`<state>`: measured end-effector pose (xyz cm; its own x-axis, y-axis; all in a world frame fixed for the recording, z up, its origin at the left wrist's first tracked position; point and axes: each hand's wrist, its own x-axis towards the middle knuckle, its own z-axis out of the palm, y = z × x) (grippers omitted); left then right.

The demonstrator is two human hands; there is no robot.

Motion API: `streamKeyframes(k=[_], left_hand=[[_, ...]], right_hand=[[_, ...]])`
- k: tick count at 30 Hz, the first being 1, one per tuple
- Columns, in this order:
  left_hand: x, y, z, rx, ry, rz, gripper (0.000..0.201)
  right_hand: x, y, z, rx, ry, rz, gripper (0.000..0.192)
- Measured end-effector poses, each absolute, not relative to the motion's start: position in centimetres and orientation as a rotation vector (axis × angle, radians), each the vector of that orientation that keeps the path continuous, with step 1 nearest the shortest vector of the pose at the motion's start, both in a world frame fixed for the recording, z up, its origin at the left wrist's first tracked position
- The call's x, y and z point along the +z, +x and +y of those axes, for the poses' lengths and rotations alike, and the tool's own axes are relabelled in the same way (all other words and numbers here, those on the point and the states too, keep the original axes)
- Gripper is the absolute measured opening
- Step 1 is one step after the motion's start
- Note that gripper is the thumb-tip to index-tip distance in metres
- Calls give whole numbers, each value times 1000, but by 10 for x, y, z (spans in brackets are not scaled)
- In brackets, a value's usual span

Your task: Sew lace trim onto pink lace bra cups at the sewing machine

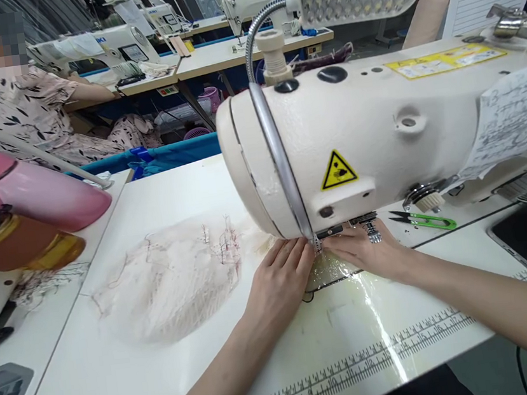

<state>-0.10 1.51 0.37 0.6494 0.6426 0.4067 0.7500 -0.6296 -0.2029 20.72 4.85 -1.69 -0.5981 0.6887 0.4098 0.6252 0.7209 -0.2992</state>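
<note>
Both hands lie flat, pressing sheer fabric (178,285) on the tabletop (123,381); left hand (281,282) and right hand (366,252) meet under the sewing machine (381,138).

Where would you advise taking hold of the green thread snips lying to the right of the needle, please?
Probably at the green looped handle, coming from the right and above. The green thread snips lie flat on the table with their dark points toward the sewing machine, whose head overhangs that end, and the right hand is nearest.
</note>
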Motion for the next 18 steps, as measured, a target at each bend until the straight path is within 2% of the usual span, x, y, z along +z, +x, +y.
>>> streamKeyframes(k=[4,9,18], left_hand=[[3,0,14,-417,-2524,-1117,30],[2,2,13,-442,-2501,-1125,29],[0,0,14,-406,-2514,-1154,33]], right_hand=[[-15,209,50,428,-1079,-2385,33],[-5,207,54,456,-1121,-2403,29],[5,210,51,639,-1307,-2307,38]])
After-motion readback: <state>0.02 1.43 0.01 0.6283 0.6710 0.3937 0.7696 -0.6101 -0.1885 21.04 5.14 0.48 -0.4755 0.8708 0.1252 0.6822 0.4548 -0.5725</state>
